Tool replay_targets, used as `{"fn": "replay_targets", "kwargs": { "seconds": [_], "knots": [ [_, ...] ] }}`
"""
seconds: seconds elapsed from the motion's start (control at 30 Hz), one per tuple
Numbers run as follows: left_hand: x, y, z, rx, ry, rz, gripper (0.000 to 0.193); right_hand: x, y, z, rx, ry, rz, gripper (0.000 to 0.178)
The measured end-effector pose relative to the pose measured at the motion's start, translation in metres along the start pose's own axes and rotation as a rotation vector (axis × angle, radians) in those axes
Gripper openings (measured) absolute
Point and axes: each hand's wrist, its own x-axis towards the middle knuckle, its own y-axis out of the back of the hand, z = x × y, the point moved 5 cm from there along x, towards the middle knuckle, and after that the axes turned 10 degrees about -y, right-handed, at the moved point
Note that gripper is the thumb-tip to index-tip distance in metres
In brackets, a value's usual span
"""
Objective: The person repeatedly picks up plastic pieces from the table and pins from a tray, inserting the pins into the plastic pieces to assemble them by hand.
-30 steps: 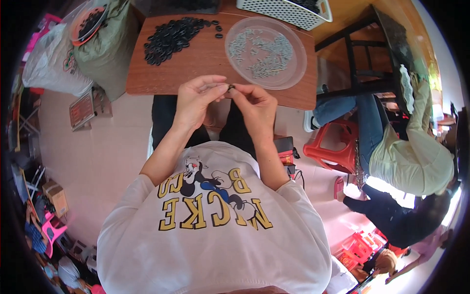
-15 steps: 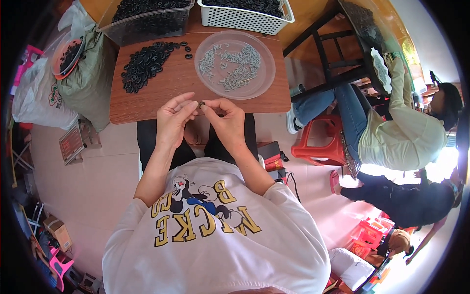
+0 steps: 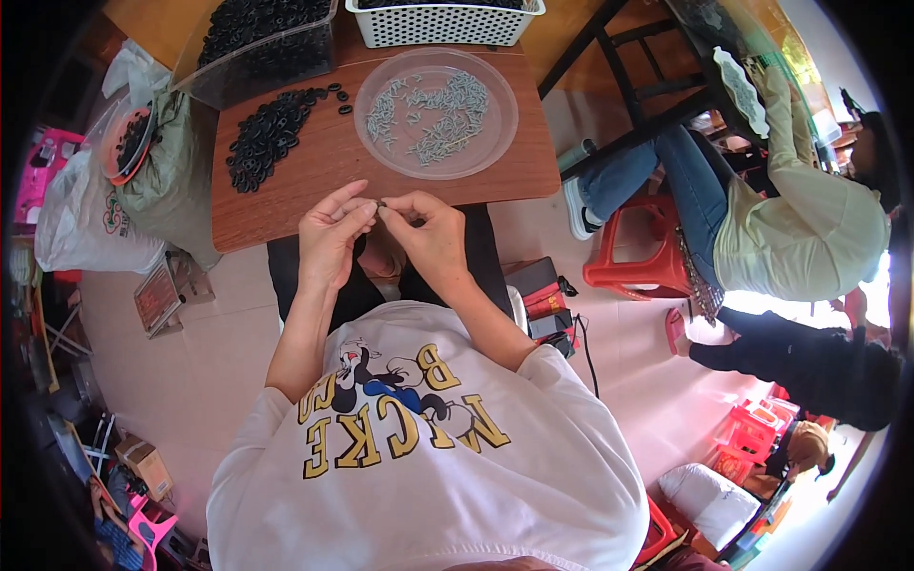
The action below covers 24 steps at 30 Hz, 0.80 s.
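My left hand [image 3: 330, 238] and my right hand [image 3: 430, 238] meet over my lap, just off the near edge of the wooden table [image 3: 457, 193]. Thumb and forefinger of each are pinched on one small dark part [image 3: 381, 203]; its shape is mostly hidden by the fingertips. Beyond them, a round clear plastic tray [image 3: 504, 114] holds many small grey metal pins or screws [image 3: 447, 143]. To its left lies a heap of black oval rings [image 3: 267, 138], with a few loose ones by its right end.
At the table's back stand a clear bin [image 3: 276, 71] of black rings and a white perforated basket [image 3: 443, 27]. Sacks [image 3: 167, 181] slump at the left. On the right are a dark-framed table [image 3: 619, 119], a seated person [image 3: 800, 219] and a red stool [image 3: 633, 252].
The view has shifted a little, so the table and its contents sit further left and higher. My hands stay pinched together, with the right fingers slightly turned. The person in dark clothes has shifted.
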Motion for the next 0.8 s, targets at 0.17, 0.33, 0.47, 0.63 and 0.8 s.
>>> {"fn": "replay_targets", "kwargs": {
  "seconds": [0.17,0.33,0.47,0.63,0.8],
  "knots": [
    [0.001,-0.015,-0.003,-0.064,0.03,-0.014,0.037,0.004,0.01,0.019,0.302,-0.115,-0.014,0.011],
    [0.001,-0.018,-0.005,-0.072,0.061,-0.012,0.034,0.003,0.016,0.022,0.37,-0.109,-0.01,0.011],
    [0.008,-0.012,-0.001,-0.097,0.046,-0.007,0.032,0.008,0.025,0.024,0.411,-0.16,0.056,0.01],
    [0.037,0.012,0.026,0.216,-0.149,-0.019,0.025,0.015,0.036,0.032,0.502,-0.174,0.059,0.023],
    [0.089,0.038,0.056,0.643,-0.242,0.011,0.021,0.008,0.033,0.064,0.44,-0.264,-0.163,0.023]
  ]
}}
